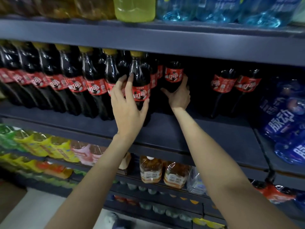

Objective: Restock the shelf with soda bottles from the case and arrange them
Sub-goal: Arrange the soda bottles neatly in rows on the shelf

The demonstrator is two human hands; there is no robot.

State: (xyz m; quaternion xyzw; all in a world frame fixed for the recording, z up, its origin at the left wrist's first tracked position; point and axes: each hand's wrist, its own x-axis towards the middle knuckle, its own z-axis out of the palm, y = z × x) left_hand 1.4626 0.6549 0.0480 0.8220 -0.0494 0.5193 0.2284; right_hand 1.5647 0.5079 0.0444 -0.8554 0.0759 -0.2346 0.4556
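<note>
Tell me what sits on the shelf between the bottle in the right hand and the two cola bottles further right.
Nothing visible in the head view: between the bottle gripped by the right hand and the two cola bottles there is only bare shelf and dark shadow behind.

We see a dark blue-grey shelf [206, 129] carrying a row of soda bottles [92, 76] filled with near-black liquid, each with a yellow cap and a red label printed with white characters. The held bottle [174, 75] wears the same red and white label. Above stand a lime-green bottle [134, 9] and clear pale-blue water bottles [214, 9]. At the right are deep blue bottles [287, 123] with white lettering. Below sit amber bottles [151, 169] with orange and white labels.
</note>
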